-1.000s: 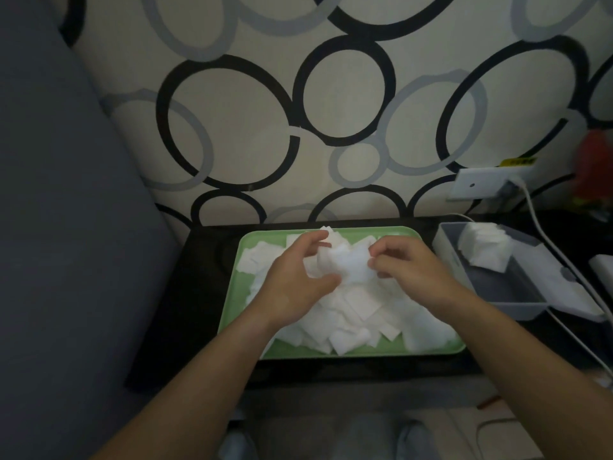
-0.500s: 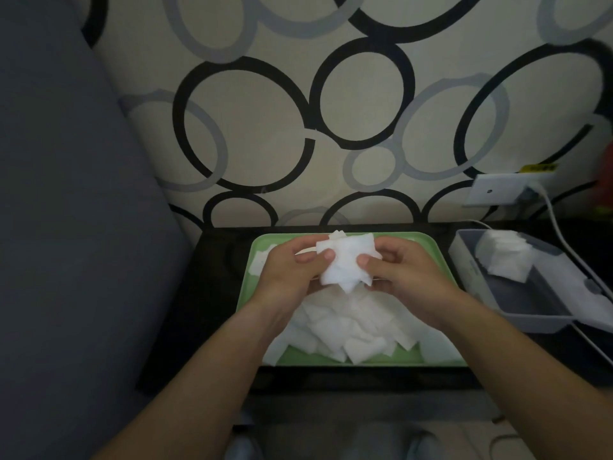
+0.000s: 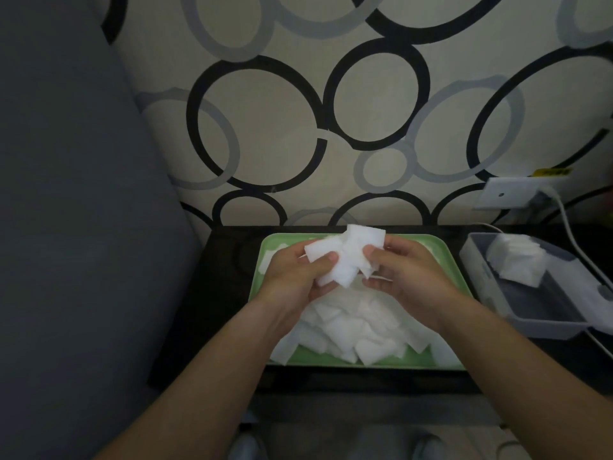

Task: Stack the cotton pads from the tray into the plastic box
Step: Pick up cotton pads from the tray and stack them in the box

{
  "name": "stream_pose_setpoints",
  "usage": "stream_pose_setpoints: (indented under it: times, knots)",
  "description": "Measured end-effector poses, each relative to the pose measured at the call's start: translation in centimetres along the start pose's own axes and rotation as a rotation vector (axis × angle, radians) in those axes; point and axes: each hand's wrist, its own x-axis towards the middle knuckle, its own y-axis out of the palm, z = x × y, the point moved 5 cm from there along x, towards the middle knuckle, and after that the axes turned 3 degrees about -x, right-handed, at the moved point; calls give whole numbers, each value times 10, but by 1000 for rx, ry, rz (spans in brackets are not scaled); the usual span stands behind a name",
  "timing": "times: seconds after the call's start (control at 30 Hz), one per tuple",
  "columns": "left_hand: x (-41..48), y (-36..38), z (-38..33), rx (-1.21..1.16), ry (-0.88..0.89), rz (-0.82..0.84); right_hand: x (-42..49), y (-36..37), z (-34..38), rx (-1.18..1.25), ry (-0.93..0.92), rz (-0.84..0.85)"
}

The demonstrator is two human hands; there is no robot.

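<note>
A green tray (image 3: 456, 270) on the dark table holds a loose heap of white square cotton pads (image 3: 351, 330). Above the tray's far half, my left hand (image 3: 292, 277) and my right hand (image 3: 408, 273) both pinch a small uneven bunch of cotton pads (image 3: 345, 257), thumbs on top, fingers underneath. To the right stands a grey plastic box (image 3: 547, 317) with a stack of pads (image 3: 515, 258) in its far end; the near part of the box shows bare floor.
A dark table (image 3: 229, 293) carries the tray and box. A grey upholstered surface (image 3: 73, 227) fills the left. A wall socket (image 3: 510, 194) with a white cable (image 3: 570, 227) runs behind the box. The wall with ring pattern is close behind.
Both hands have lifted the bunch of pads up off the heap and hold it between them, a little higher and farther back than before.
</note>
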Motion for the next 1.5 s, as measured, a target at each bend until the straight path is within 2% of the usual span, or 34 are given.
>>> stream_pose_setpoints:
  times: [0.1,0.2,0.37,0.57,0.77,1.03,1.27,1.4,1.5]
  knots:
    - [1,-7,-6,-1,43,-51,-1,-9,6,3,-14,-159]
    - [0,-9,-10,16,53,-8,-5,-13,12,-85,-40,-209]
    - [-2,0,-8,63,44,113,-7,-4,8,-137,1,-87]
    - [-2,2,-10,92,73,158,-8,2,7,-168,-5,18]
    - [-1,3,-11,164,126,112,-11,7,6,-195,-27,95]
    - [-2,4,-13,281,199,69,-12,9,6,-168,-38,113]
    - [0,2,-16,449,366,-8,-13,12,6,-137,-17,171]
    - [-4,5,-22,558,471,-49,-10,12,5,-9,66,141]
    - [-6,7,-24,575,516,-48,-11,12,4,-9,77,195]
